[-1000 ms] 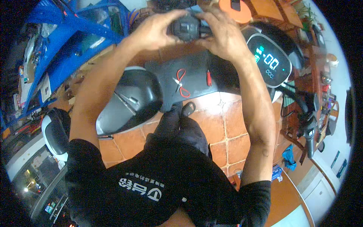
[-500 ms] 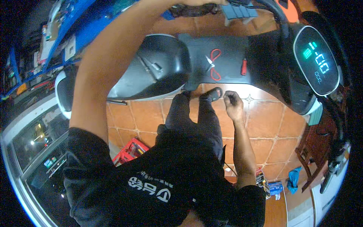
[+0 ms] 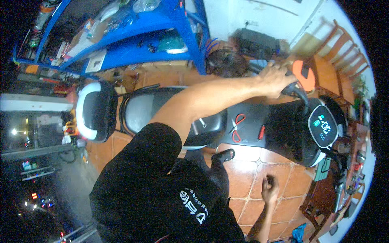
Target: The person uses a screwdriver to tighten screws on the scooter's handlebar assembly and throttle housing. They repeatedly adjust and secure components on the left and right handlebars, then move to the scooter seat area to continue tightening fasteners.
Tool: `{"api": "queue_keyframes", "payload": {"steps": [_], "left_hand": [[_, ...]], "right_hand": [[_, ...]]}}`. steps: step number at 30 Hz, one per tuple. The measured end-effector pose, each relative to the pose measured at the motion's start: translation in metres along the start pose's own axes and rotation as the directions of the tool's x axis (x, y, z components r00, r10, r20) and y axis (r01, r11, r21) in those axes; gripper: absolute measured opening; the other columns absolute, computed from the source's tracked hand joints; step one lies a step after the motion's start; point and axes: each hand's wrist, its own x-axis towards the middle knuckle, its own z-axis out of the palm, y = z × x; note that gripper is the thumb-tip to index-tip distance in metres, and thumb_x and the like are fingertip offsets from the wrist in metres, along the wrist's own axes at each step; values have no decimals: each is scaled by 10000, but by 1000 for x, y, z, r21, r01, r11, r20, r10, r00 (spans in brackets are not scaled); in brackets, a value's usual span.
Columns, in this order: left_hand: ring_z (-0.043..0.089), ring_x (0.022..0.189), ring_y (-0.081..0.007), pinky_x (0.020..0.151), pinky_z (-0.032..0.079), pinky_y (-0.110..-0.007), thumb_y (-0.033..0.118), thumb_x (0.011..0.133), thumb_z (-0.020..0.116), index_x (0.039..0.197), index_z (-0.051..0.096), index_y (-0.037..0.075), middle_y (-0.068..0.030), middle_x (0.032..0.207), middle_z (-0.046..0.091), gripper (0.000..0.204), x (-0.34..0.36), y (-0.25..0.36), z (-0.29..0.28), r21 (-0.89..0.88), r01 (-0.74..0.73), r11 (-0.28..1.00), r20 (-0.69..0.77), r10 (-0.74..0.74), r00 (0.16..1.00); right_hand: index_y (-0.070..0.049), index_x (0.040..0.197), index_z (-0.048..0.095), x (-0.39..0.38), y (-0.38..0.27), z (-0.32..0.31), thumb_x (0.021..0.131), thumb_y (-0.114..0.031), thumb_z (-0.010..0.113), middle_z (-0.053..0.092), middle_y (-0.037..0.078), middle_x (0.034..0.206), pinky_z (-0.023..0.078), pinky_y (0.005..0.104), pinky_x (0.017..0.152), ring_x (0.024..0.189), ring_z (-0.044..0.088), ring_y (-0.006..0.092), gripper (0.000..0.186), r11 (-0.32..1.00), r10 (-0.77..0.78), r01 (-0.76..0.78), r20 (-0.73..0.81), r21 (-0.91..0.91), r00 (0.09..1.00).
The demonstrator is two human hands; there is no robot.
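— At two o'clock, what's your left hand [image 3: 276,77] on?
— My fingers wrap the scooter's handlebar grip [image 3: 292,88].
— Your right hand [image 3: 270,188]?
— Five o'clock, loosely curled, holding nothing, above the tiles [image 3: 259,172].

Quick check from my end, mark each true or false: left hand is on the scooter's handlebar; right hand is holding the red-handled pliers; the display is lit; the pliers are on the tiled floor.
1. The left hand rests on the handlebar of the scooter. True.
2. The right hand holds the red-handled pliers. False: it hangs loosely closed above the tiled floor, holding nothing visible.
3. The display is lit. True.
4. The pliers lie on the floor. False: they lie on the scooter's footboard, beside a red-handled screwdriver.
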Motion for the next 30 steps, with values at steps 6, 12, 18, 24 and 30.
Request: {"api": "queue_keyframes", "payload": {"steps": [6,12,18,24,30], "left_hand": [[605,967,-365,825,464,-528,156,654,721,1177,543,127,-190,991,620,553,13,15,-7,35,2,999,105,-6,994],[581,1108,-345,948,473,-445,110,638,727,1306,498,129,-172,1198,606,707,25,30,-6,-130,-36,991,169,58,984],[514,1202,-366,997,423,-422,171,685,750,1392,399,86,-224,1304,528,793,21,72,-34,148,125,981,224,-156,962],[476,1197,-418,1004,385,-460,66,815,665,1388,387,13,-237,1327,485,639,-11,127,-11,340,270,901,-208,-208,956],[645,804,-186,725,509,-316,87,780,675,976,637,-12,-115,850,675,223,-61,292,127,-252,542,802,699,-236,675]], "right_hand": [[7,1033,610,-153,18,-9,862,-132,652,667,130,890,509,305,699,791,631,178,224,908,412,-412,-6,-73,911],[-11,1054,644,-211,42,10,824,-200,696,696,156,948,542,333,728,808,683,226,302,864,463,-483,153,142,873],[-44,1084,646,-278,124,-68,855,-338,624,673,188,1033,523,403,833,927,665,325,373,824,563,-562,-2,77,826],[-9,1043,655,-320,202,-161,832,-274,627,663,215,989,514,408,831,949,647,330,339,816,577,-566,-222,117,786],[-1,1058,635,-255,295,-253,812,-248,644,658,193,1016,526,390,801,883,654,312,349,879,477,-448,-293,162,829]]}}
